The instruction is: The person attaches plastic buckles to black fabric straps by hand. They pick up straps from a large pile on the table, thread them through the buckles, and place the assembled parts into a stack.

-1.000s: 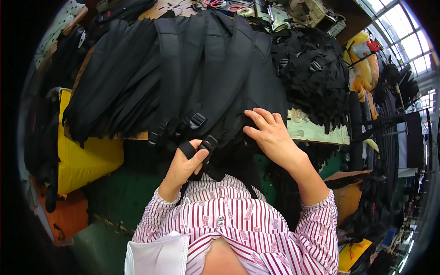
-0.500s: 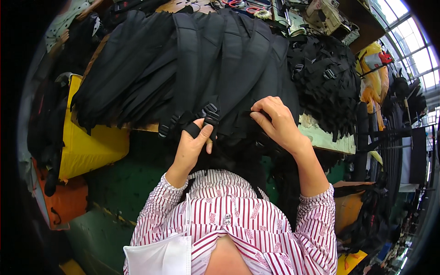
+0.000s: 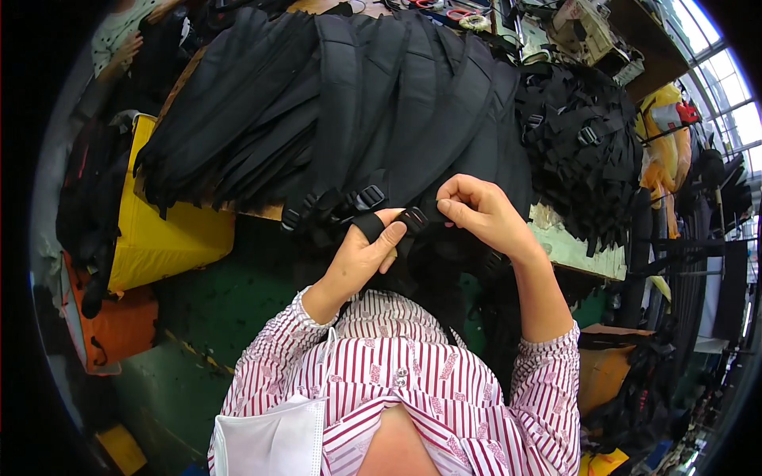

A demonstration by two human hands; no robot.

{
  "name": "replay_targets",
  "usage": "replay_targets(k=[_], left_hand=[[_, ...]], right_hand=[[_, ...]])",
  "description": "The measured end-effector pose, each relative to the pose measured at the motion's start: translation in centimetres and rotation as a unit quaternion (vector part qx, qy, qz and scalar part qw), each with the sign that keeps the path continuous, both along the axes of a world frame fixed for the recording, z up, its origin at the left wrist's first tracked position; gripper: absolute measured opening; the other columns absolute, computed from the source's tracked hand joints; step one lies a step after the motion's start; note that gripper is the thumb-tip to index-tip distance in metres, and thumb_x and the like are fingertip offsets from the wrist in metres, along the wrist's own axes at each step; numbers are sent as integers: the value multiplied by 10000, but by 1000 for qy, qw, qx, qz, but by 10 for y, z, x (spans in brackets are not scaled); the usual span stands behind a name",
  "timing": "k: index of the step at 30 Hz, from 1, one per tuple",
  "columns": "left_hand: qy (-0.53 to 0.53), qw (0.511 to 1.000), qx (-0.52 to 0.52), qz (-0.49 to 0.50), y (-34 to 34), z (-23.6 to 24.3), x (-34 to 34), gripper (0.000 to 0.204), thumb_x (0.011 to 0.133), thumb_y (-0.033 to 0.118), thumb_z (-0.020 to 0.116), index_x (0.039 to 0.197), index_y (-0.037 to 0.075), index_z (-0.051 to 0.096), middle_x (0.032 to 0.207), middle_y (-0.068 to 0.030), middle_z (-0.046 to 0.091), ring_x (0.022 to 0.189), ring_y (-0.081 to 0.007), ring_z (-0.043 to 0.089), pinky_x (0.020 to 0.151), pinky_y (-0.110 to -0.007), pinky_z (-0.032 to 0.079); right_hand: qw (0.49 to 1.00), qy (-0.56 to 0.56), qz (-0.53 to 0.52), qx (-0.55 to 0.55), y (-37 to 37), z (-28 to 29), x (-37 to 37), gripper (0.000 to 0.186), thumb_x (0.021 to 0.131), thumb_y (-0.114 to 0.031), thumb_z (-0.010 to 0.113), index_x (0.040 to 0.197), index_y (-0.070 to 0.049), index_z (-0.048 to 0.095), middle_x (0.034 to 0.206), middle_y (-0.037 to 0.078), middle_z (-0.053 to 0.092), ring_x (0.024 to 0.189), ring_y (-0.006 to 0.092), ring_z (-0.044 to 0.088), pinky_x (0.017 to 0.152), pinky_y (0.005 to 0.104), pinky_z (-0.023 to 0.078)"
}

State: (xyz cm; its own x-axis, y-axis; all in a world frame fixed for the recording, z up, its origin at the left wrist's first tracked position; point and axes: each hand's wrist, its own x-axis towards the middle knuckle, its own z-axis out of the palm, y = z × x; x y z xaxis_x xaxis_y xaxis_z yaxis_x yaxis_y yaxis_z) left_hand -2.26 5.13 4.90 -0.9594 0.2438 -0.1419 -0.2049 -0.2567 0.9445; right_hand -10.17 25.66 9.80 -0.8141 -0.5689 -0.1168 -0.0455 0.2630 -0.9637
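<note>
My left hand [image 3: 361, 258] pinches a black plastic strap buckle [image 3: 413, 220] between thumb and fingers, with a loop of black webbing around its forefinger. Just to the right, my right hand [image 3: 486, 216] is closed in a pinch at the dark webbing by the buckle; the piece in its fingertips barely shows against the black behind. More buckles [image 3: 368, 197] on black webbing lie left of them, at the near ends of padded black shoulder straps [image 3: 337, 103]. These straps spread side by side over the table.
A heap of black webbing pieces with buckles [image 3: 579, 151] sits on the table's right. Red-handled scissors [image 3: 463, 14] and a machine [image 3: 586, 32] stand at the back. A yellow bin [image 3: 171, 246] and an orange one [image 3: 119, 329] are at left. Another person's hand [image 3: 127, 51] shows far left.
My left hand has moved right with the buckle, which now sits close to my right hand's fingertips. My right hand has shifted slightly down and right. The whole view has shifted a little.
</note>
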Motion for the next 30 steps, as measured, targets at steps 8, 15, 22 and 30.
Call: replay_targets(k=[8, 15, 22, 30], left_hand=[[0, 1000, -24, 1, 4, 1, -5, 369, 994, 268, 508, 1204, -30, 567, 747, 13, 535, 514, -34, 410, 486, -173, 332], [-12, 999, -27, -14, 5, 4, -10, 374, 994, 256, 515, 1255, -10, 545, 654, 37, 478, 510, -31, 402, 487, -188, 325], [-15, 999, -33, -19, 6, 5, -11, 377, 999, 256, 505, 1266, -9, 537, 657, 36, 480, 509, -29, 401, 487, -184, 325], [-32, 998, -21, -44, 6, 9, -10, 371, 994, 257, 514, 1240, -21, 537, 752, 14, 525, 516, -33, 400, 487, -176, 323]], right_hand=[[995, -87, 22, -47, 0, 6, -8, 172, 943, -168, 569, 918, 2, 580, 782, -29, 540, 719, 57, 520, 656, 220, 464], [988, -131, 46, -61, 2, 3, -12, 175, 945, -181, 570, 930, -7, 584, 793, -32, 545, 723, 53, 525, 665, 214, 458], [994, -79, 70, -2, -1, -1, -16, 184, 919, -180, 581, 878, -1, 592, 706, -28, 539, 655, 57, 523, 616, 220, 445], [987, -98, 128, -11, 5, 4, -23, 210, 925, -195, 587, 862, 5, 586, 668, -18, 526, 613, 65, 511, 575, 236, 434]])
